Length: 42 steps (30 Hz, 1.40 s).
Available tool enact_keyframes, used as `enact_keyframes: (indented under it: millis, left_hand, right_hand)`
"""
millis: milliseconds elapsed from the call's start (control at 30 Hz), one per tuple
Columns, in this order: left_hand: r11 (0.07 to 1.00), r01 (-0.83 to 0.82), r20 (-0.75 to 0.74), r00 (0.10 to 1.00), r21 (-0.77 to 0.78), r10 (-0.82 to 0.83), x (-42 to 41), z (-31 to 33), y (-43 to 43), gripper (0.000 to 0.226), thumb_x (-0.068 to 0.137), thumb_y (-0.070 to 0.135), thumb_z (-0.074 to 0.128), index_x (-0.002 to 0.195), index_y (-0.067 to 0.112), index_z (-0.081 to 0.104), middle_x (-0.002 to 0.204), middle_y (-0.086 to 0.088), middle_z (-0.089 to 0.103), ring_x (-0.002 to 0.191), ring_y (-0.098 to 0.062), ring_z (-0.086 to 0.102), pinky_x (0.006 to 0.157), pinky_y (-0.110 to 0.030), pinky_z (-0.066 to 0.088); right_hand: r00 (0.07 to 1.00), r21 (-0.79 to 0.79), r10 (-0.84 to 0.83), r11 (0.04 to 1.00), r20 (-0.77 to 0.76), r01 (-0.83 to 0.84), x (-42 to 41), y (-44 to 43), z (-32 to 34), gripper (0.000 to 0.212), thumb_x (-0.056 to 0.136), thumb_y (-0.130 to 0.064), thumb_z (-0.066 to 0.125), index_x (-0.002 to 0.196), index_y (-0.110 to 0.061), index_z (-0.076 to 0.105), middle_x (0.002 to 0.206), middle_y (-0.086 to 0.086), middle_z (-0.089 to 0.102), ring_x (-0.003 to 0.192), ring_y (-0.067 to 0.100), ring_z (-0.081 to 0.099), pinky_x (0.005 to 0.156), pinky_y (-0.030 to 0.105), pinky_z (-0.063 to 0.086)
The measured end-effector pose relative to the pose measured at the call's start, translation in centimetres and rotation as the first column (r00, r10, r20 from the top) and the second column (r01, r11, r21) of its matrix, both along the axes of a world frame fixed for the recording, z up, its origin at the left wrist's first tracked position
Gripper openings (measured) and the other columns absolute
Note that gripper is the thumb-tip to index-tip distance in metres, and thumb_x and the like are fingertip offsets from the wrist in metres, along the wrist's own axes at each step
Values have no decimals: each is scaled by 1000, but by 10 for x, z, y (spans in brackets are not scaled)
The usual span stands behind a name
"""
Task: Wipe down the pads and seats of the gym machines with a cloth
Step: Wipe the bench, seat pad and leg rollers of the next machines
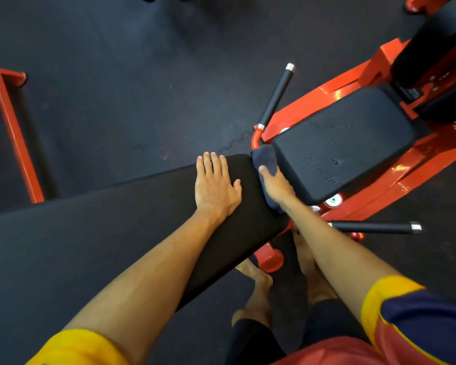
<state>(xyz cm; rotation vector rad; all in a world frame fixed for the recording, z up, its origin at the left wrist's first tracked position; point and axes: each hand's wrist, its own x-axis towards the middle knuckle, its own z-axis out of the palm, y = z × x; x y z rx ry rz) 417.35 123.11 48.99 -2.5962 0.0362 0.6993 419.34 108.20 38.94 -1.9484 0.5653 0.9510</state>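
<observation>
Dark cloth (266, 156) gripped in the right hand (278, 187) is wiping the gap between back pad (142, 219) and seat (348, 143) (left hand (216, 185) flat, open, bracing the pad), seat top probably needs sweeping next.

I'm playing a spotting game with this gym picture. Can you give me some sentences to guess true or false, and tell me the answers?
1. The left hand lies flat on the long black pad. True.
2. The cloth is bright yellow. False: it is dark blue.
3. The right hand holds the cloth in the gap between the long black pad and the seat. True.
4. The machine's frame is green. False: it is orange-red.
</observation>
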Motion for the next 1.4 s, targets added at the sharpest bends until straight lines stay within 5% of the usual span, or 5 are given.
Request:
enact_keyframes:
  millis: [333, 600, 800, 1100, 1400]
  left_hand:
    - [1000, 18, -15, 1000, 22, -17, -1, -1, -2, 73, 104, 49, 15, 160, 1, 7, 166, -22, 9, 155, -40, 2, 125, -54, 1]
    - [996, 85, -49, 995, -17, -86, -3, 3, 1, 75, 104, 52, 15, 160, 4, 5, 168, -18, 4, 156, -33, -3, 125, -52, -5]
    - [970, 202, -182, 957, -137, -225, -26, -7, -13, 67, 106, 42, 14, 160, 5, 1, 169, -14, -4, 156, -29, -8, 125, -48, -10]
    - [964, 232, -185, 950, -133, -254, -23, -7, -18, 69, 105, 44, 13, 160, 4, 2, 168, -16, -2, 156, -32, -6, 125, -52, -7]
    - [964, 247, -218, 940, -104, -264, -21, -13, -17, 69, 105, 45, 13, 160, 5, 1, 168, -17, -4, 155, -34, -8, 125, -53, -6]
  right_hand:
    - [911, 46, 63, 995, 407, -89, -101, -8, 42, 63, 101, -46, 56, 156, -20, 37, 157, 7, 42, 146, 27, 36, 121, 46, 28]
    - [955, 102, -294, 950, -33, 296, -55, -24, -9, 58, 99, -51, 50, 150, -24, 47, 148, 11, 55, 134, 35, 52, 111, 41, 41]
    - [869, 71, -225, 974, 440, 216, -132, 13, 35, 58, 95, -43, 57, 147, -18, 50, 152, 6, 50, 144, 25, 41, 120, 45, 30]
    - [352, 232, -919, 308, -179, 923, -105, 4, -11, 64, 87, -40, 67, 147, -23, 52, 140, 7, 61, 127, 29, 57, 114, 46, 41]
    - [487, 240, -862, 507, 139, 828, -141, 57, 32, 56, 97, -27, 63, 149, -19, 46, 152, 4, 47, 137, 23, 47, 114, 43, 39]
